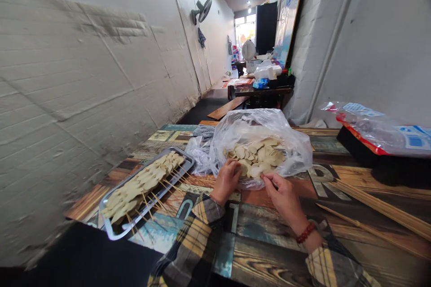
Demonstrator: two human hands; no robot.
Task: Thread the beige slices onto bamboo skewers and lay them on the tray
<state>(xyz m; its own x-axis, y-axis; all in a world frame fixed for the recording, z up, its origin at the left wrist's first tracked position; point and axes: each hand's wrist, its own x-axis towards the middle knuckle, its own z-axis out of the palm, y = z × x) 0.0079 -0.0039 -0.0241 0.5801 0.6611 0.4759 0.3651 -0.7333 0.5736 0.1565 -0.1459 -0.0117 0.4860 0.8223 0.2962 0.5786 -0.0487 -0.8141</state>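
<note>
An open clear plastic bag (296, 152) holds a heap of thin, pale, roundish slices (257, 150) that look like sliced potato. At the bag's front edge, my left hand (227, 182) has its fingers curled on a pale slice (243, 169). The thumb and forefinger of my right hand (281, 193) pinch the edge of another slice (257, 170), just to the right. To the left lies a metal tray (117, 232) with rows of skewered slices (148, 180). Their bare stick ends poke out over the tray's right side.
Loose wooden skewers (380, 202) lie on the patterned plank table (269, 255) at the right. Behind them stands a black container (362, 145) with red-edged plastic packaging on top. A crumpled clear bag (200, 154) sits between tray and slices. A cluttered second table (262, 92) is farther back.
</note>
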